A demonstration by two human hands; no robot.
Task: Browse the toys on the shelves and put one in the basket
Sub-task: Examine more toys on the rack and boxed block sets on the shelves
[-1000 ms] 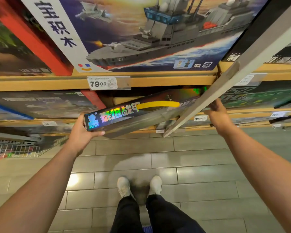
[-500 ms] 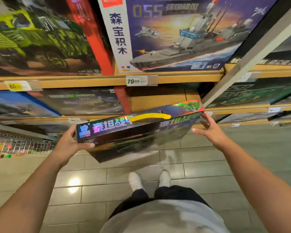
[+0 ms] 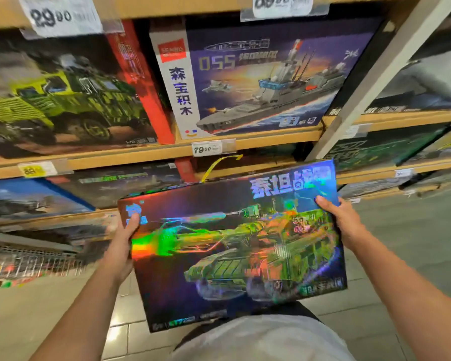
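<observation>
Tilted up since the earlier frame, the holographic tank box point(image 3: 235, 238) faced the viewer. Left hand point(image 3: 121, 246) and right hand point(image 3: 343, 220) gripped its side edges before the shelves point(image 3: 151, 155)

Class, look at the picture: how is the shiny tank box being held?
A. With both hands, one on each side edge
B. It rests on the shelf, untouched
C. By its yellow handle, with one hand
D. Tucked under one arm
A: the left hand grips the left edge of the tank box and the right hand grips its right edge, clear of the shelf.
</observation>
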